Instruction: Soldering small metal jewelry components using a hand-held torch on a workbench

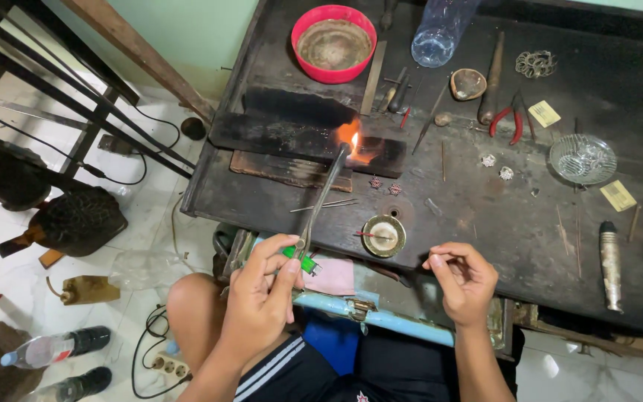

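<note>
My left hand [262, 286] has its grip on the torch [321, 201]; flame burns at its tip over the charred block [299, 138]. Just right of the grip, the brass dish [383, 236] blocks. Bare surface [485, 216] beyond my right hand [464, 279]; pliers [511, 119] and glass bowl [582, 158] stand farther off.

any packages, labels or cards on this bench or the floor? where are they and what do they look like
Yellow card: on the dark bench right of the red-handled pliers; small, squarish, pale yellow.
Second yellow card: below the glass dish; small, pale yellow.
Plastic bottle: lying on the floor at lower left; clear, blue cap, pale label band.
No signs or screens.
</note>
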